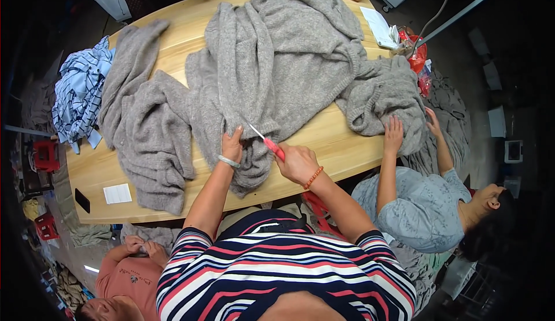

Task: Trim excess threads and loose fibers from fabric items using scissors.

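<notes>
A grey knit sweater [231, 72] lies spread before me on the wooden table, its near end bunched by the edge. My left hand [232, 146], with a pale bracelet at the wrist, is closed on this near end; the thumb shows and the other fingers are partly hidden by the knit. My right hand [299, 163], wearing an orange bead bracelet, grips red-handled scissors [274, 146]. Their slim metal blade points up and left, over the fabric beside my left hand. Whether the blade touches the knit, I cannot tell.
More grey knits [153, 141] lie left on the table [300, 147], beside blue striped cloth [84, 89]. A phone [82, 200] and paper [117, 194] are near left. At right, a co-worker's hands [393, 134] rest on another grey knit [384, 92]. A person [130, 275] sits lower left.
</notes>
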